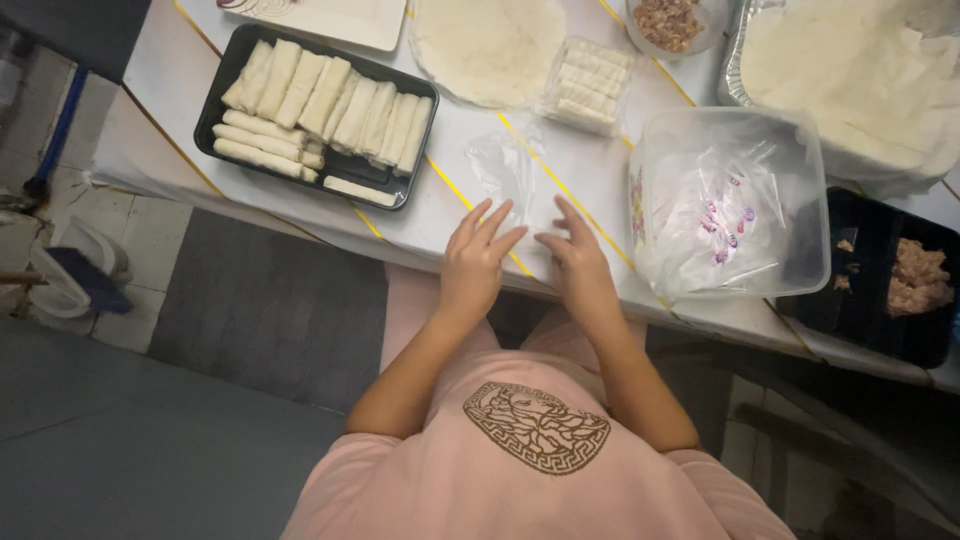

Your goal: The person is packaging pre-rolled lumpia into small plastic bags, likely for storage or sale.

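Left hand and right hand flat at the table edge, fingers spread, pressing a clear plastic bag. Just right, a tub of bags. Farther left, a black tray of pale rolls.

Both hands rest at the table's near edge, the left hand just left of the right hand, fingertips on a clear bag. Behind and left lies a tray of rolls. Behind the bag lies a wrapper, a small pack to its right. Right of the hands stands a tub of bags; further right, a dish of filling.
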